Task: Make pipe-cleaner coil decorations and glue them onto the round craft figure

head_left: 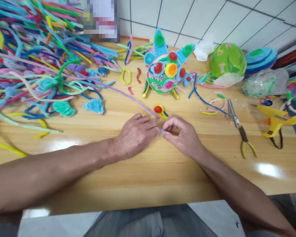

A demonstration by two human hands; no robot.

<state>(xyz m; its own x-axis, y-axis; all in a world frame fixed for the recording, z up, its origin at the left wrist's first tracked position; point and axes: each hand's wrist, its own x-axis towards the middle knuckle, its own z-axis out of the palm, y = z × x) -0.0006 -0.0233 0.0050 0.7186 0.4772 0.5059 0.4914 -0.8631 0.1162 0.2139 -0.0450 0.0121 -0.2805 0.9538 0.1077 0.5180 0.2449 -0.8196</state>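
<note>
My left hand (138, 135) is closed, knuckles up, over the wooden table; its fingertips meet those of my right hand, and what they hold is hidden. In a pinch of thumb and forefinger, my right hand (181, 134) has a small blue pipe cleaner piece (162, 130), of which only a bit shows. A long purple pipe cleaner (135, 100) runs from the pile and ends just beyond my fingers. Right behind them lies a red and yellow pipe cleaner coil (159, 109). Farther back stands a colourful pipe cleaner figure (165, 74) with blue pointed ears and yellow legs.
A big heap of pipe cleaners (34, 56) covers the left side. Blue triangular piece (93, 106) lies before it. At right are scissors (233, 112), yellow-handled pliers (246, 143) and a yellow glue gun (276, 118). A green ball (228, 62) stands at the back.
</note>
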